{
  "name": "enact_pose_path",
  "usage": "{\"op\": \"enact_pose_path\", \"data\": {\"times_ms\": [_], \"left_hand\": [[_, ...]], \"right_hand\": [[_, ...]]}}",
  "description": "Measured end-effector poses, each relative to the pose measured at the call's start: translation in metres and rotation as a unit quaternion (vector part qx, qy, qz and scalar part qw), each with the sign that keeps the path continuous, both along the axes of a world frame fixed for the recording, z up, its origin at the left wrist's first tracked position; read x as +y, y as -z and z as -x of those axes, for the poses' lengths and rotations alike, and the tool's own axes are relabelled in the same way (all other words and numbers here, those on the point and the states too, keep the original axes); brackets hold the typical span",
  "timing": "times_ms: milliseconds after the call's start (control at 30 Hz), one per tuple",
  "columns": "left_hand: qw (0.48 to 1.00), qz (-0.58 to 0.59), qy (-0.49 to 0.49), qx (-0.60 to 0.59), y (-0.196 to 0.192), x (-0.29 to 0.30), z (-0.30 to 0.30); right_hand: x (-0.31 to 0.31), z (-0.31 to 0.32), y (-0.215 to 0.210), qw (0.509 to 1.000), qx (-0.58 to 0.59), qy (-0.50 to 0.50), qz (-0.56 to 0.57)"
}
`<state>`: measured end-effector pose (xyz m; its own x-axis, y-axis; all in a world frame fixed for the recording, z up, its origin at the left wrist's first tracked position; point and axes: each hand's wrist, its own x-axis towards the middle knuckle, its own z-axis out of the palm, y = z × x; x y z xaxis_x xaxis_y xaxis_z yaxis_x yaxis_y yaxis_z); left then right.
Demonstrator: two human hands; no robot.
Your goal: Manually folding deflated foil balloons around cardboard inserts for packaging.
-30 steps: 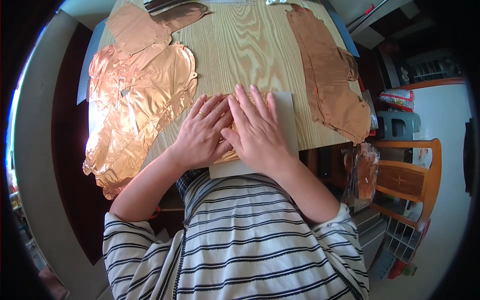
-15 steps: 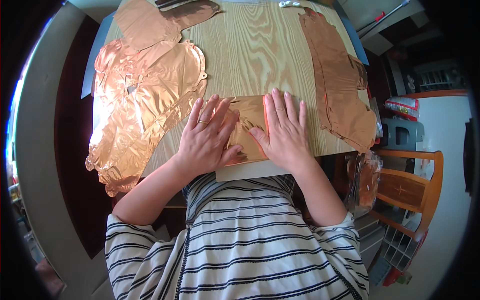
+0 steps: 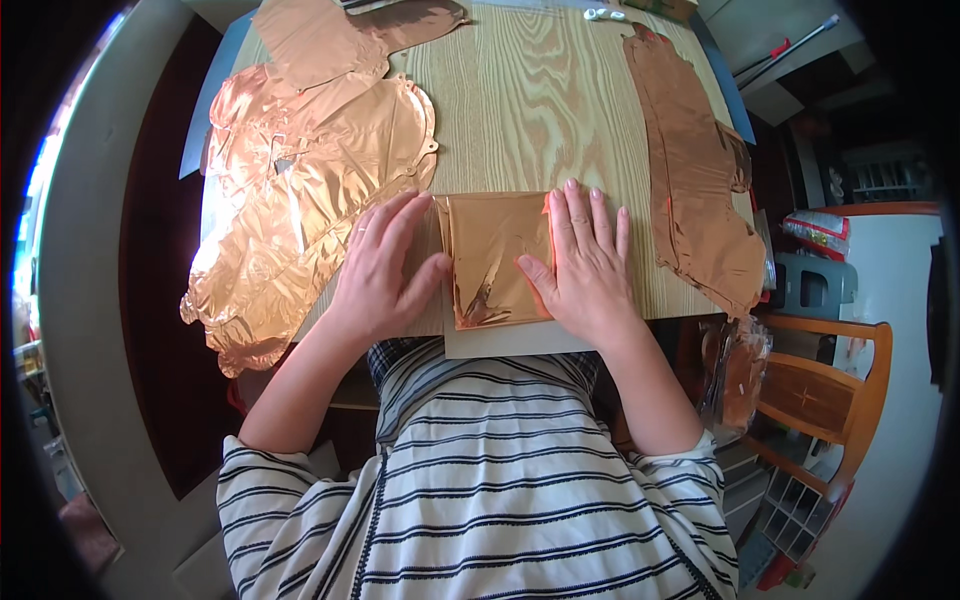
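Observation:
A folded, square piece of copper-coloured foil [image 3: 496, 255] lies flat near the front edge of the wooden table [image 3: 540, 110], on a pale card [image 3: 510, 340] that sticks out over the edge. My left hand [image 3: 380, 270] lies flat on the table at the foil's left side, thumb touching its edge. Flat at the right side is my right hand [image 3: 585, 260], its thumb resting on the foil. Both hands have fingers spread and grip nothing.
A large crumpled copper foil balloon [image 3: 300, 190] covers the table's left part and hangs over its edge. Another long deflated foil piece [image 3: 700, 170] lies along the right side. A wooden chair [image 3: 830, 385] and a grey stool [image 3: 815, 285] stand to the right.
My hands, which lay together on top of the foil square, have slid apart to its left and right sides, uncovering it.

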<state>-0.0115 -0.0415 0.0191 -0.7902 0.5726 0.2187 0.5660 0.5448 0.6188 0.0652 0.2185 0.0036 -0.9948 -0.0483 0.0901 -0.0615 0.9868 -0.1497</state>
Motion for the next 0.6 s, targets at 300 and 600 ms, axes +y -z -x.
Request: {"op": "enact_pose_path", "data": {"times_ms": [300, 600], "left_hand": [[0.998, -0.024, -0.047, -0.031, -0.001, 0.017, 0.004], [0.996, 0.028, -0.033, 0.081, -0.001, 0.037, 0.011]], "right_hand": [[0.006, 0.014, -0.012, 0.996, 0.027, -0.033, 0.084], [0.008, 0.015, 0.000, 0.991, 0.070, -0.062, 0.095]]}}
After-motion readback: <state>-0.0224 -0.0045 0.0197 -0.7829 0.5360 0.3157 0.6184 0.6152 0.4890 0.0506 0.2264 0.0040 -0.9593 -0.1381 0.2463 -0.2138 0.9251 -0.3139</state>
